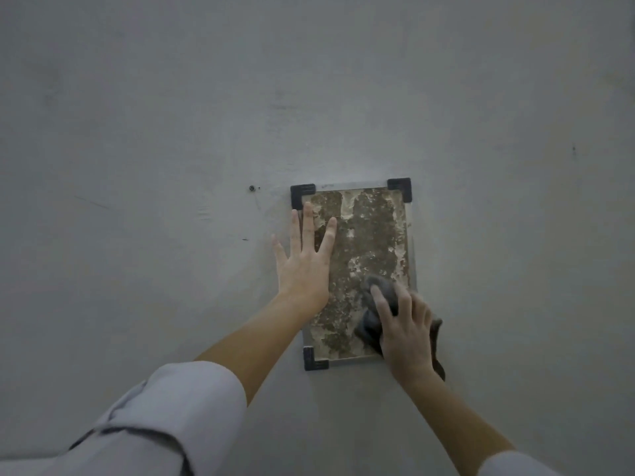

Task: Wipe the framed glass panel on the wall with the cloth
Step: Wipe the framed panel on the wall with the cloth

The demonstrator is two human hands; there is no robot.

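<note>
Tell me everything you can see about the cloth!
The cloth is dark grey and soft-looking, scrunched into a bunch rather than folded flat. The right hand presses it against the lower right part of the framed glass panel, fingers spread over it. Part bulges out above the fingertips, and a loose end hangs down past the panel's right edge, beside the wrist, against the wall. It covers the panel's bottom right corner. Whether it is wet cannot be told.
</note>
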